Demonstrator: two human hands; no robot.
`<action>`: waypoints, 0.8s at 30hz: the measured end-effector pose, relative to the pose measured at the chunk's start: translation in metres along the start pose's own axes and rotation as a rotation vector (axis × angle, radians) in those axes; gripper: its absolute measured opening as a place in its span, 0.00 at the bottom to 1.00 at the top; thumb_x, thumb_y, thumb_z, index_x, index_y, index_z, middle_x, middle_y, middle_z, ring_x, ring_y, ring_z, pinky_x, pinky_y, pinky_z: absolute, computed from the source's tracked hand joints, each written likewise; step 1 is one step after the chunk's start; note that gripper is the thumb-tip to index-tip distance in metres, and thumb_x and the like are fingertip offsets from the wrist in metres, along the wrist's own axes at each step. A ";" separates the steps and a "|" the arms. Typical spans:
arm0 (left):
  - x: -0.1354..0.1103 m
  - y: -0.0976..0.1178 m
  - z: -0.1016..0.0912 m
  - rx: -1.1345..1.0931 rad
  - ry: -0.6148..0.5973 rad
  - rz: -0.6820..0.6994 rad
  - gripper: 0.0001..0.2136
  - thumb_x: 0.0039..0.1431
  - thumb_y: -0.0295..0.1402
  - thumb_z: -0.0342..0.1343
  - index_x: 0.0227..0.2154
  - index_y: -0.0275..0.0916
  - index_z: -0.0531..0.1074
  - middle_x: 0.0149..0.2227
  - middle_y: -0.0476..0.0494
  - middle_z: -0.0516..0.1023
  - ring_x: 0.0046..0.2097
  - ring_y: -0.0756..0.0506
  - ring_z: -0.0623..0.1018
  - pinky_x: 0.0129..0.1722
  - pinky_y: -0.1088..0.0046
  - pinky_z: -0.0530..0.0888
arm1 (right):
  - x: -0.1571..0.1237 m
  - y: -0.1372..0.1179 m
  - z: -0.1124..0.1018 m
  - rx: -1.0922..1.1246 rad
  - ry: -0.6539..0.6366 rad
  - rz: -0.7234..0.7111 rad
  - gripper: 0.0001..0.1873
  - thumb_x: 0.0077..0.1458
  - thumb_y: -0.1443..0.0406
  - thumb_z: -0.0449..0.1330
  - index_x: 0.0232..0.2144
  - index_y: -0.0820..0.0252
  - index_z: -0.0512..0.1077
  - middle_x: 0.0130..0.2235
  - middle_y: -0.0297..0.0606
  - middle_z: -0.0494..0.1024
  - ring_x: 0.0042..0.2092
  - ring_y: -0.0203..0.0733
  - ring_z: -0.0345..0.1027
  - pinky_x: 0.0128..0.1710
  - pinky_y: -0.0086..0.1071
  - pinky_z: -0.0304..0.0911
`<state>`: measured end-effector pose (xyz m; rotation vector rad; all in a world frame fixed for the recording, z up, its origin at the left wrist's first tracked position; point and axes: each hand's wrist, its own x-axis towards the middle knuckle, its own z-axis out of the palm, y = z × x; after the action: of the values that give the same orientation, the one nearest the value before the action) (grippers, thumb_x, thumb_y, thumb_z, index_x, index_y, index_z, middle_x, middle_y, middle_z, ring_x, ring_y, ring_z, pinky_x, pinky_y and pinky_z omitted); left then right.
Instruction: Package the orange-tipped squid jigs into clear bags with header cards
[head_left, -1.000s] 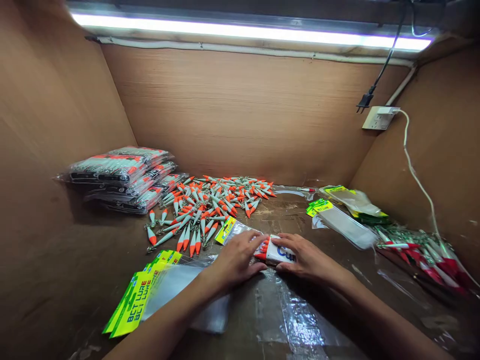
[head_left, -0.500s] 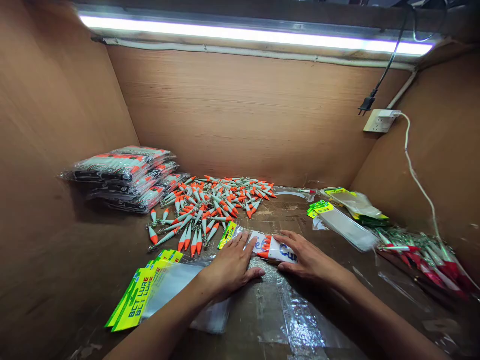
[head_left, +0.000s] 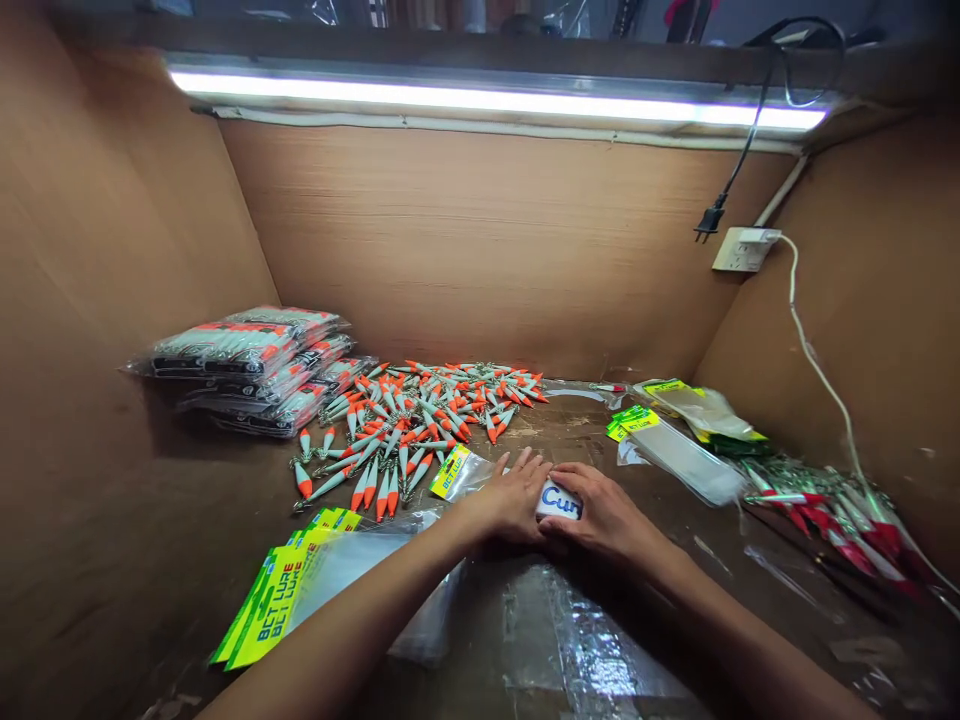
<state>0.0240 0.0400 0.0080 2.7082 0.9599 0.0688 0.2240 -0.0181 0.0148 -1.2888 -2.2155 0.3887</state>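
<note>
Lure packet [head_left: 559,500] under both hands, mid-frame.
Left hand [head_left: 510,497] fingers spread flat on it; right hand [head_left: 604,512] fingers curl round its end; loose lures [head_left: 420,410] just above.

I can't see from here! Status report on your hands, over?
Left hand, right hand: both flat on lure packet. Packet lies on table. Loose lures just beyond, nothing blocking.

Head view, down onto worktop [head_left: 225,500]
</note>
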 end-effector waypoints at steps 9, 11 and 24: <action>0.006 0.011 -0.009 -0.012 0.172 0.043 0.34 0.48 0.49 0.62 0.55 0.36 0.64 0.59 0.29 0.68 0.67 0.28 0.57 0.64 0.40 0.44 | 0.002 -0.012 -0.011 0.085 0.257 0.003 0.50 0.50 0.53 0.67 0.68 0.51 0.48 0.60 0.46 0.63 0.57 0.53 0.64 0.56 0.47 0.63; 0.007 0.016 -0.027 -0.075 0.249 0.023 0.33 0.44 0.49 0.65 0.51 0.38 0.67 0.53 0.33 0.72 0.61 0.29 0.66 0.64 0.43 0.49 | 0.001 -0.020 -0.021 0.129 0.394 0.012 0.48 0.55 0.52 0.64 0.69 0.51 0.42 0.62 0.47 0.61 0.57 0.53 0.63 0.58 0.48 0.61; -0.032 -0.006 -0.079 -1.241 0.568 -0.059 0.31 0.54 0.50 0.59 0.56 0.35 0.69 0.55 0.32 0.74 0.55 0.33 0.73 0.53 0.56 0.69 | 0.006 -0.013 -0.023 0.221 0.512 0.043 0.37 0.62 0.52 0.56 0.68 0.53 0.48 0.59 0.46 0.65 0.53 0.50 0.65 0.58 0.49 0.59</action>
<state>-0.0155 0.0428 0.0834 1.4959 0.7176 1.0633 0.2254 -0.0204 0.0417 -1.1623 -1.6712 0.2716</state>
